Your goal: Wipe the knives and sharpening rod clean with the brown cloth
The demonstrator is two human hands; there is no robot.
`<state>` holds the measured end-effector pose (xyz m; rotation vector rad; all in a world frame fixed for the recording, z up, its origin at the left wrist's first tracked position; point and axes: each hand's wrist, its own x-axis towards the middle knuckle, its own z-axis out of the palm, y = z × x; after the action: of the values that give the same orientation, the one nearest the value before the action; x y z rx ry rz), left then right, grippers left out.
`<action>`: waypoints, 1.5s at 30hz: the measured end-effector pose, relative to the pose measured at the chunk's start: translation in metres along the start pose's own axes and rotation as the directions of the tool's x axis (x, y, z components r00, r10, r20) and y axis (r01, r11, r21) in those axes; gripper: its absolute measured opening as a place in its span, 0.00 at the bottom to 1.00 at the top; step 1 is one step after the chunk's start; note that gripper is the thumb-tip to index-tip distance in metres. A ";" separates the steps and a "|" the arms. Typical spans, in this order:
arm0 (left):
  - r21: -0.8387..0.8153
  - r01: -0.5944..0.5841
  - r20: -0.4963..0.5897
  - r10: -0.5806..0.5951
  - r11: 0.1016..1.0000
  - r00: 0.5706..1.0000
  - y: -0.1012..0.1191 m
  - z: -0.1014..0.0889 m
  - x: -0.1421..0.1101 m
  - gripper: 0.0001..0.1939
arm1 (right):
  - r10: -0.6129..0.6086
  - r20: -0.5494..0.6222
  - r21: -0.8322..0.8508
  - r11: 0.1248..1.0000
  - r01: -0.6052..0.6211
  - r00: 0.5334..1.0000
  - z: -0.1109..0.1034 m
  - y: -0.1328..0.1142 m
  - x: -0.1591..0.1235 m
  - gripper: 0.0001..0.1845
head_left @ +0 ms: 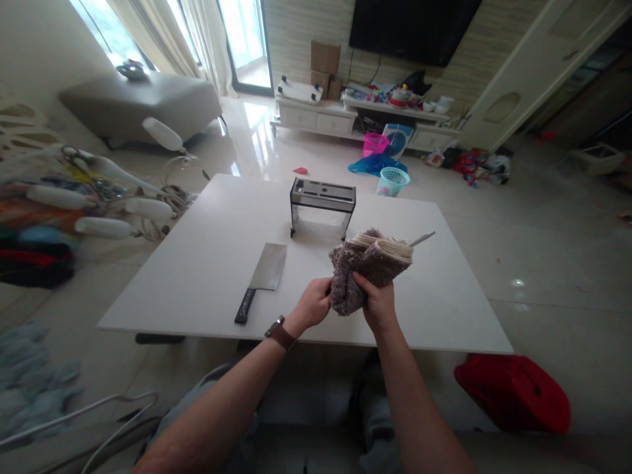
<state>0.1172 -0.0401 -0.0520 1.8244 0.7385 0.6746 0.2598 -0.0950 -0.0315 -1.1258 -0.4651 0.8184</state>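
A thick brown-grey cloth (380,263) with a cream underside is folded over a knife, and the knife's narrow pale blade end (422,238) sticks out on the right. My right hand (379,303) grips the cloth from below, thumb lying across it. My left hand (315,304) is closed at the cloth's left side, around what seems to be the knife's dark handle, mostly hidden. Left of my hands, a cleaver (266,273) with a black handle lies flat on the white table (197,283). Behind the cloth stands a black-and-grey knife block (323,197) with slots on top and clear sides.
Past the table's far edge are a light-blue basket (394,181), a pink basket (375,145) and a blue plastic bag (378,164) on the floor. A red container (513,393) stands by the near right corner. A lamp with white shades (148,209) reaches toward the table's left edge.
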 end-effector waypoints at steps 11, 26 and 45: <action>0.322 -0.044 0.104 0.011 0.946 0.995 0.012 -0.021 0.002 0.17 | -0.128 -0.287 0.114 0.979 0.166 0.949 -0.011 -0.019 0.023 0.29; -0.071 0.106 0.198 -0.090 0.992 0.976 0.007 -0.032 0.003 0.21 | -0.014 -0.144 0.249 0.967 0.050 0.990 -0.032 -0.025 0.032 0.27; -0.220 0.173 0.234 -0.120 0.960 0.965 -0.006 -0.020 0.011 0.15 | -0.190 -0.108 -0.123 0.977 0.177 0.976 -0.006 0.005 0.009 0.31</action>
<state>0.1087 -0.0184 -0.0494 1.5744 0.6113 0.4354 0.2683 -0.0910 -0.0391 -1.2090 -0.5122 0.5654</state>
